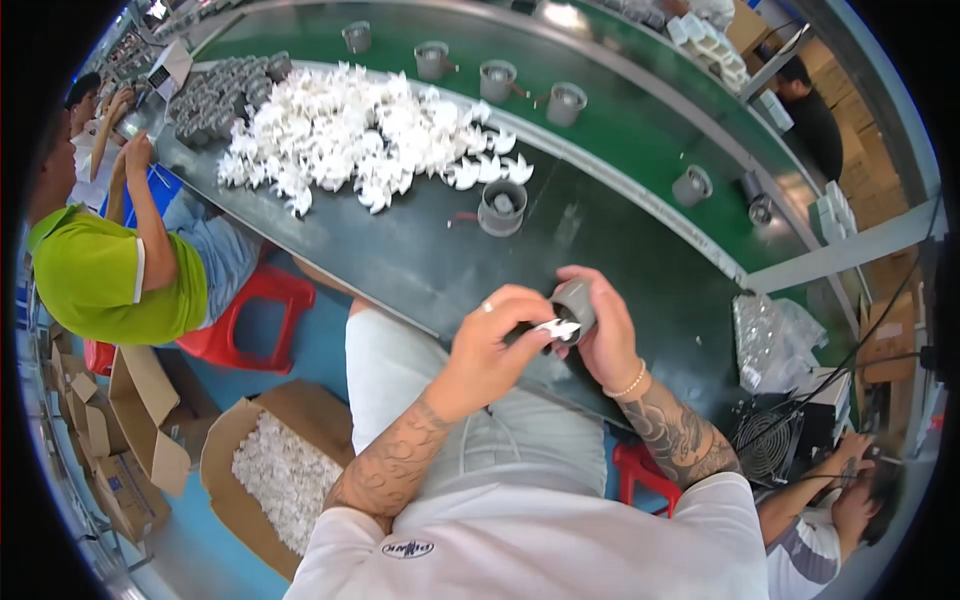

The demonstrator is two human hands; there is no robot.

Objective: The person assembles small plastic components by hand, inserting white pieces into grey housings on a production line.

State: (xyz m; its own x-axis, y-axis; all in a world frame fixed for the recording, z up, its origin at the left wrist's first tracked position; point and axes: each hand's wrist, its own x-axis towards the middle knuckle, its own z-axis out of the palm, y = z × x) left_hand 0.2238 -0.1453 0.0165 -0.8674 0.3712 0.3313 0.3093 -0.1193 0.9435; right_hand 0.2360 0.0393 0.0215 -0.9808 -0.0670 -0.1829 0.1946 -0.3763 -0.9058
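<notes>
Over the near edge of the workbench, my right hand (608,330) is wrapped round a grey cylindrical housing (574,298), its open end turned toward my left hand (497,338). My left fingers pinch a small white finned part (562,328) at that opening; how far it sits inside is hard to see. Beyond my hands stands another grey cup-shaped housing (502,208), upright, with a dark core and a short reddish lead. Farther left spreads a large heap of white finned parts (345,130), with a cluster of grey housings (225,95) behind it.
Along the far side runs a green conveyor (630,140) carrying several grey housings. A clear plastic bag (768,340) lies at the bench's right end. Left of my legs, a cardboard box (235,450) holds white pieces. A person in a green shirt (105,270) sits at left on a red stool (265,320).
</notes>
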